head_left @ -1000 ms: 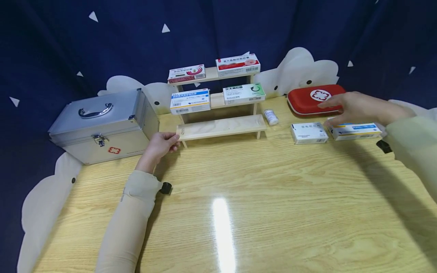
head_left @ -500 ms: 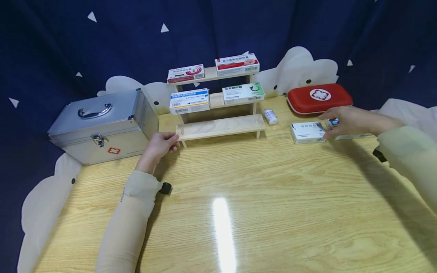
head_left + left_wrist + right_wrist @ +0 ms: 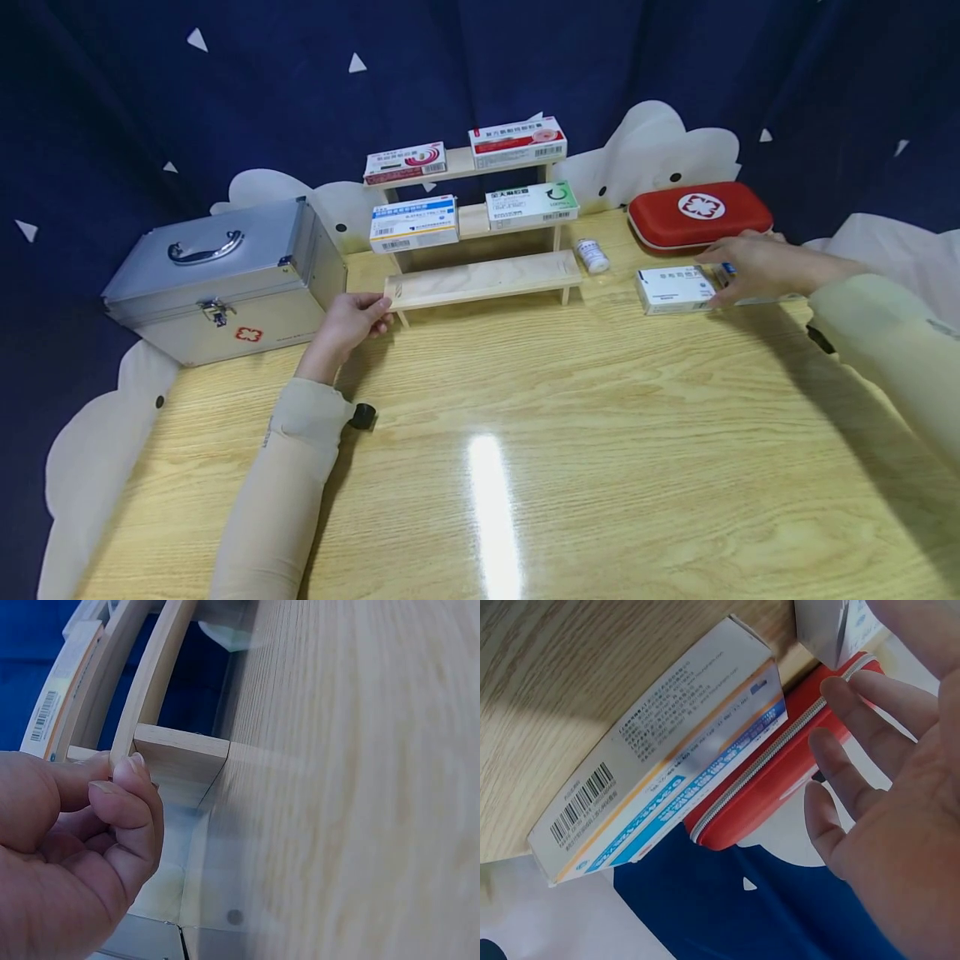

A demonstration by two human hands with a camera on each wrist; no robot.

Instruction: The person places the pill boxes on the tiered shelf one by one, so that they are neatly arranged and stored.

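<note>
My left hand (image 3: 354,323) pinches the left end of the lowest step of a pale wooden tiered shelf (image 3: 480,280). In the left wrist view, thumb and fingertips meet at the step's corner, above its wooden leg (image 3: 184,750). My right hand (image 3: 761,265) is over the right end of a white medicine box (image 3: 673,290), fingers parted and gently bent. The right wrist view shows that white box (image 3: 821,634) near the thumb, fingers spread beside it. Beneath the hand lies a blue-and-white medicine box (image 3: 660,750), partly hidden by it in the head view.
A red zip case (image 3: 697,217) lies behind the two boxes. A small white pill bottle (image 3: 593,256) lies right of the shelf. Several medicine boxes, one green and white (image 3: 532,205), occupy the upper steps. A silver first-aid case (image 3: 225,275) stands at left.
My right hand has moved left and slightly lower, from over the blue-and-white box to the white box's right end. The left hand keeps its hold on the shelf.
</note>
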